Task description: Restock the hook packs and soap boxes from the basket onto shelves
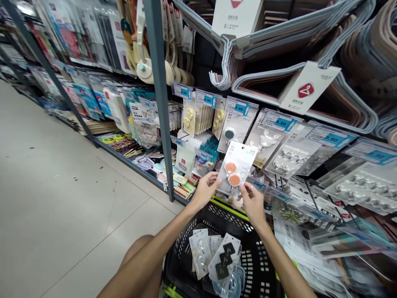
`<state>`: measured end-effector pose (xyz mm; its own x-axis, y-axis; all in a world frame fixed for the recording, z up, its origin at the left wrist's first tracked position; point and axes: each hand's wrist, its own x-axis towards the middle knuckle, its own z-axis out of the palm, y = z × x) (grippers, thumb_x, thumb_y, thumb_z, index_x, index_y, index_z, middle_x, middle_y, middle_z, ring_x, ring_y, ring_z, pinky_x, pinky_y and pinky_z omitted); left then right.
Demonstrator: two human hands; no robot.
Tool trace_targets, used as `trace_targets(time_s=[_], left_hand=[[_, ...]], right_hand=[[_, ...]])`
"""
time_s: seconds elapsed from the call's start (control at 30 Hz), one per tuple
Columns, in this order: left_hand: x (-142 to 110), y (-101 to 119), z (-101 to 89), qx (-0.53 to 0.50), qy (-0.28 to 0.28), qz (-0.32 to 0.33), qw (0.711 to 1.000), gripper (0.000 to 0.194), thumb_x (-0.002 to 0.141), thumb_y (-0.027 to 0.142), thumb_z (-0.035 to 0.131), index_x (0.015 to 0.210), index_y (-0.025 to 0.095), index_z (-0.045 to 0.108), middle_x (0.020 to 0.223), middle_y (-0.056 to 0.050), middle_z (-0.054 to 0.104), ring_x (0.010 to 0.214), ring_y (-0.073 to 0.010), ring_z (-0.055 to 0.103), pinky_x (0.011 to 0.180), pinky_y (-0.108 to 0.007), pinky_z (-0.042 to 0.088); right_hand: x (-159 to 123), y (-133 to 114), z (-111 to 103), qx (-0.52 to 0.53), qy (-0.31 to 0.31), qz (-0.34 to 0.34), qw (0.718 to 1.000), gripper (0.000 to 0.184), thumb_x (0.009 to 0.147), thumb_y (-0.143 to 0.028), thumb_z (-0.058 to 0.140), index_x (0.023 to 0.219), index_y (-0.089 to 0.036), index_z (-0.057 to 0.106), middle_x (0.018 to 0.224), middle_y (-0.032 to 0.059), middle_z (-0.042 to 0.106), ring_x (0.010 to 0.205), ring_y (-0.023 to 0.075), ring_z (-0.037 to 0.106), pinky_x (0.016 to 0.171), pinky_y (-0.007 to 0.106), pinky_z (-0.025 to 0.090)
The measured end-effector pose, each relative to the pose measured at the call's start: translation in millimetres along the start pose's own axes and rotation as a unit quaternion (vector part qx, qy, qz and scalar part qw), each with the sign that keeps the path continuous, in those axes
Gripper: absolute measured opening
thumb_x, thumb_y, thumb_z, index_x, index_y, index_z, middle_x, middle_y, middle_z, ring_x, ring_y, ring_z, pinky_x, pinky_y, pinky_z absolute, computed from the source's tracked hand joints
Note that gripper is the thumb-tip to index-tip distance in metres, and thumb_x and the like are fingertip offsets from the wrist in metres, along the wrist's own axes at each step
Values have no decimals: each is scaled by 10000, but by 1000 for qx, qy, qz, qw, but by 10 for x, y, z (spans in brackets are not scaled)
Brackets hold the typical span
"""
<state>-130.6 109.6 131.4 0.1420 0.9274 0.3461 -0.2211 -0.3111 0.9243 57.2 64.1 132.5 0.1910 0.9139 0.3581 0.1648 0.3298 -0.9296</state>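
Observation:
Both my hands hold up a white card pack of orange round hooks in front of the shop shelves. My left hand pinches its lower left edge, and my right hand grips its lower right corner. Below my arms sits a black shopping basket with a green rim. Inside it lie a pack of clear hooks and a pack of black square hooks.
Pegs with hook packs and blue price tags fill the shelves ahead. Bundles of clothes hangers hang above right. A grey shelf upright stands to the left of the pack. A tiled aisle floor stretches left.

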Motion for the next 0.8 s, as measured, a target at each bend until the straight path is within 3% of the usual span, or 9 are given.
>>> trace_targets(time_s=[0.2,0.37,0.6,0.8], left_hand=[[408,203,-126,-17,64,89,994,510,859,459,758,1245,157,616,900,-56,696,757,-158,644,606,-228,534],[664,313,-147,-38,76,123,989,508,828,460,788,1207,141,675,905,-69,696,743,-153,632,568,-215,529],[890,324,-149,-56,80,140,985,530,795,460,814,1203,140,703,862,-63,683,706,-140,607,535,-200,504],[981,340,-157,-81,110,126,983,606,774,489,821,1240,116,718,848,-65,703,608,-103,523,458,-187,389]], right_hand=[[550,-285,344,17,11,-57,998,422,889,-530,658,1067,-154,726,755,22,668,519,131,554,506,267,458],[828,-326,387,56,-3,-83,995,416,862,-527,689,1035,-151,728,923,52,710,558,115,541,518,273,489],[1014,-447,379,55,7,-97,994,404,835,-512,727,1017,-152,727,919,42,698,583,113,534,510,266,492],[1037,-573,489,47,17,-92,994,459,801,-568,735,999,-154,705,827,25,670,560,115,527,499,260,476]])
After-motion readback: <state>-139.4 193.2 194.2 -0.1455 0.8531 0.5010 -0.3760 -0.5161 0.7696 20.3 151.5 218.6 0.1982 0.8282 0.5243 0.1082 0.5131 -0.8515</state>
